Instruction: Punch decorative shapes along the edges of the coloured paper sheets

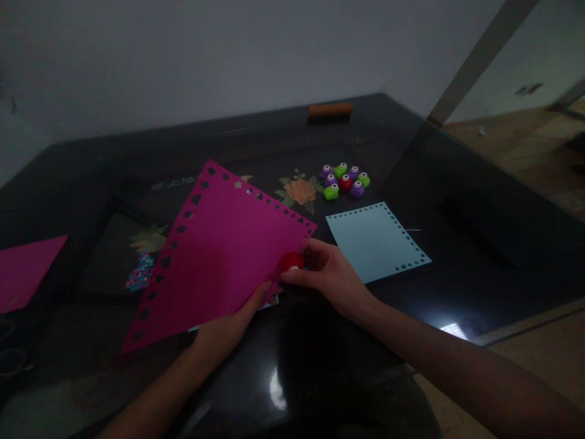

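A magenta sheet of paper [223, 256] with small shapes punched along its edges is held up, tilted, over the dark table. My left hand [233, 326] grips its lower edge, thumb on the front and the other fingers hidden behind. At the sheet's right edge, my right hand [322, 268] is closed around a red craft punch [291, 262] with a white button, its thumb on the button. The punch sits against the paper's edge; whether the paper is inside its slot cannot be made out.
Several green, purple and red craft punches [346, 183] stand grouped at the back. Right of my hands lies a light blue punched sheet [377, 244]. Colourful paper bits [141, 271] are heaped at left, near another pink sheet [30, 271]. A brown roll [331, 110] lies by the wall.
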The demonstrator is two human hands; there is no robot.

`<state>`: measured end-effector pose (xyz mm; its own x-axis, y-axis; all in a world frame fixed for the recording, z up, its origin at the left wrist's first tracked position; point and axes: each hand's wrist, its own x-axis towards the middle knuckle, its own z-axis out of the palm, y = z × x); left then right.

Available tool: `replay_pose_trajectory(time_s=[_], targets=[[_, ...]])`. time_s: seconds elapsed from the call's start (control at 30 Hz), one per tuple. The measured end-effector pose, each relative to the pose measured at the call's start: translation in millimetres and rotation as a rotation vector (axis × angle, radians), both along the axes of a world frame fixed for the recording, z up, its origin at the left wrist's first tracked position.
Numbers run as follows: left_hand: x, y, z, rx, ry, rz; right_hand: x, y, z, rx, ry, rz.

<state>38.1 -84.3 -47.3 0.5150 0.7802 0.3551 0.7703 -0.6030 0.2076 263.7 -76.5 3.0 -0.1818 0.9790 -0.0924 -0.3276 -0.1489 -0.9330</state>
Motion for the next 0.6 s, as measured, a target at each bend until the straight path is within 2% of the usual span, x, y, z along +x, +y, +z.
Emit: replay_pose_trajectory(time_s=[0.3,0.6], targets=[[2.6,1.3,4.9,-0.014,-0.023,0.036,1.8,-1.0,-0.2,-0.032,-0.03,0.009],[2.4,1.0,-1.3,-0.045,-0.038,0.019,2.6,-0.3,3.5,-0.051,-0.035,0.018]])
